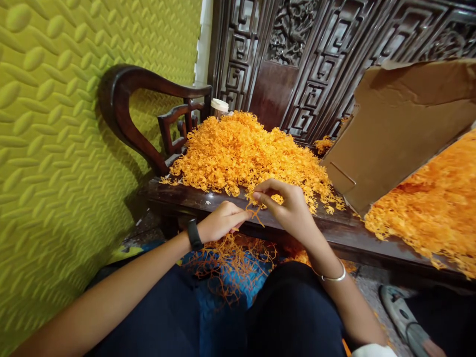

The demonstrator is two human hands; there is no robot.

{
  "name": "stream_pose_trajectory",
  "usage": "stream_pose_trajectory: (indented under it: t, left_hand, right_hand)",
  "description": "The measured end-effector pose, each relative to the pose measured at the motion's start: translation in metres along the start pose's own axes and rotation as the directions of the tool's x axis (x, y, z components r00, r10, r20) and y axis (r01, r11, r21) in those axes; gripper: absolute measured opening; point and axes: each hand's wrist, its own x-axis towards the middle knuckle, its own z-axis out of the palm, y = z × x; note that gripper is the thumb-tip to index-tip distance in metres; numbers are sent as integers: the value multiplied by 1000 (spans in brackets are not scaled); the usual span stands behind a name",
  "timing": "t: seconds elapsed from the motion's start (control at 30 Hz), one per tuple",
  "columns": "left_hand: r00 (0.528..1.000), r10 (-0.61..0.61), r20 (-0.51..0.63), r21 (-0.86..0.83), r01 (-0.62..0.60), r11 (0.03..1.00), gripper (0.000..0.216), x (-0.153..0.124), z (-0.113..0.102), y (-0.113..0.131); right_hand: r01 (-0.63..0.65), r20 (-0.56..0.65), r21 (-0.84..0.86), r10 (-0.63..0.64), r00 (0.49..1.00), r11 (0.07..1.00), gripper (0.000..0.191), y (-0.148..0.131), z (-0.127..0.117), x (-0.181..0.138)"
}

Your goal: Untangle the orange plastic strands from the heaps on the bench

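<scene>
My left hand (pixel 222 221) and my right hand (pixel 286 205) meet at the front edge of a dark wooden bench (pixel 208 201). Both pinch the same small orange strand piece (pixel 256 212) between thumb and fingers. Just behind the hands rises a big heap of orange shredded pieces (pixel 241 151) on the bench seat. Below the hands, thin orange threads (pixel 230 263) lie scattered on a blue cloth (pixel 256 287) over my lap. A black band sits on my left wrist, a silver bangle on my right.
A second orange heap (pixel 431 203) lies at the right beside a leaning cardboard sheet (pixel 401 124). A white-lidded cup (pixel 219 106) stands behind the main heap. The bench has a curved armrest (pixel 122 99) and carved back; a padded yellow wall is at the left. A sandalled foot (pixel 401 312) shows lower right.
</scene>
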Motion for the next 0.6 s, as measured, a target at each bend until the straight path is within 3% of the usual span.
stream_pose_trajectory:
  t: [0.17, 0.33, 0.37, 0.43, 0.5, 0.53, 0.6]
  left_hand:
    - [996, 43, -83, 106, -34, 994, 48, -2, 0, 7]
    - [990, -2, -138, -30, -3, 1000, 48, -1, 2, 13]
    - [992, -5, -124, -37, 1, 999, 48, -1, 4, 12]
    - [998, 6, -57, 0, -6, 1000, 49, -2, 8, 9]
    - [1000, 21, 18, 45, -21, 999, 50, -4, 9, 4]
    - [999, 20, 25, 46, -21, 999, 51, -4, 8, 1]
    - [1000, -7, -12, -4, 7, 1000, 50, -4, 2, -3]
  right_hand:
    - [-53, -81, 81, 59, 995, 995, 7, 9, 12, 3]
    - [-54, -278, 60, 69, 958, 997, 10, 12, 24, 12]
    - [-54, -360, 24, 59, 931, 998, 11, 15, 23, 15]
    - [-76, -562, -23, 50, 826, 997, 11, 25, 18, 21]
    - [-100, -679, -28, 54, 732, 995, 7, 40, 12, 25]
    - [-99, -682, -29, 53, 730, 995, 5, 48, 9, 27]
    - [-83, -627, -43, 38, 778, 996, 5, 63, 6, 29]
